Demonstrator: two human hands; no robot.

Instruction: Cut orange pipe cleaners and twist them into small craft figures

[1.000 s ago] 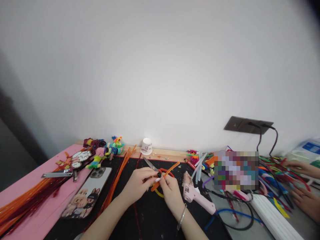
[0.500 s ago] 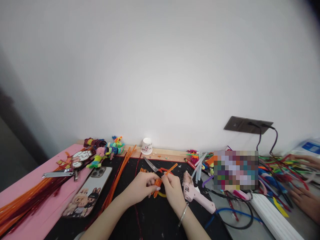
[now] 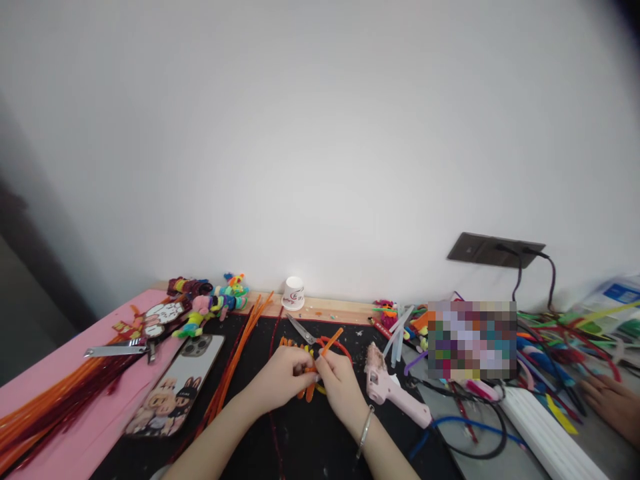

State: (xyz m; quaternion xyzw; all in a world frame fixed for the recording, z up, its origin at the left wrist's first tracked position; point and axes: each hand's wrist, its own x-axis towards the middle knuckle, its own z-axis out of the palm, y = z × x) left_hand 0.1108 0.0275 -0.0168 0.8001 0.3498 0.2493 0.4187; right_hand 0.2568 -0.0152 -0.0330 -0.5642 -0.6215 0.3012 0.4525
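Note:
My left hand [image 3: 280, 381] and my right hand [image 3: 337, 385] meet over the black mat [image 3: 295, 440], fingers pinched on an orange pipe cleaner [image 3: 327, 345]. Its free end sticks up and to the right from between my fingers, and a short bent part shows below them. Scissors [image 3: 301, 330] with red handles lie just behind my hands, and a yellow loop peeks out under my right hand. A bracelet [image 3: 365, 432] rings my right wrist.
A pink glue gun [image 3: 393, 390] lies right of my hands, its cable trailing on. A phone [image 3: 173, 387] and orange pipe cleaners [image 3: 235, 360] lie left, on a pink board [image 3: 75, 440]. Small plush figures [image 3: 220, 303], a paper cup [image 3: 293, 293] and another person's hand [image 3: 610, 400] sit further off.
My hands have drawn closer together and the orange pipe cleaner's free end has grown shorter and swung up. The other person's upper hand has left the far right.

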